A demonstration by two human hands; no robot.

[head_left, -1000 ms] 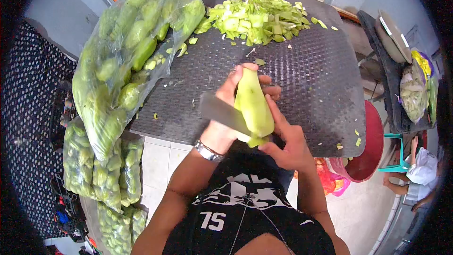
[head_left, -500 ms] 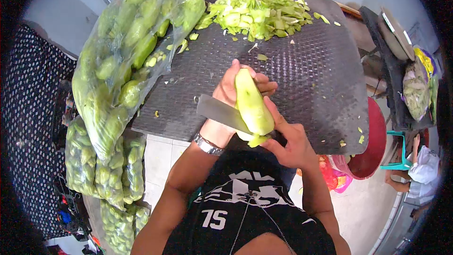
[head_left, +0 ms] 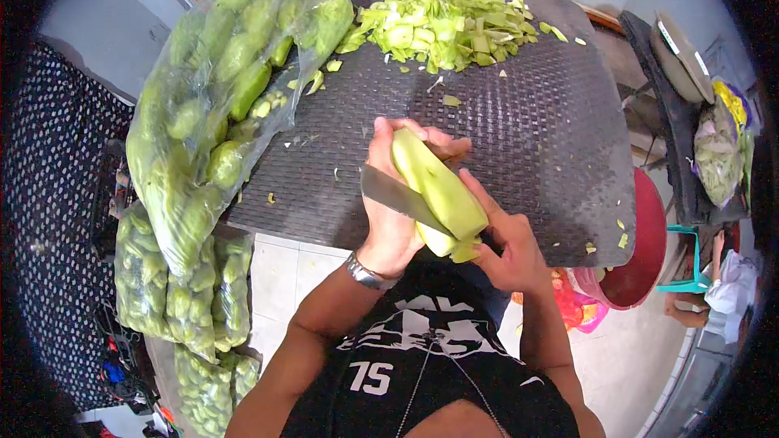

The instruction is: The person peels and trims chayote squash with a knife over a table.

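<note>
In the head view, my left hand [head_left: 388, 219] cradles a pale green peeled chayote [head_left: 446, 191] from behind, its fingers wrapped around the top end. My right hand [head_left: 515, 247] is closed at the lower end of it, gripping a knife [head_left: 396, 198] whose handle is hidden. The broad blade lies across the chayote's lower left side, cutting along it. A strip of flesh hangs at the bottom near the right thumb. Both hands are above the near edge of the dark woven-pattern table [head_left: 535, 154].
A pile of green peelings [head_left: 446, 28] lies at the table's far side. A clear bag of chayotes [head_left: 219, 97] covers the left side, with more filled bags [head_left: 187, 300] below. A red tub [head_left: 641, 235] stands at right, near a teal stool [head_left: 682, 264] and a person [head_left: 730, 292].
The chayote has tilted, its top leaning further left and its lower end shifting right and down. The blade has moved slightly right with it, and my left wrist has shifted right.
</note>
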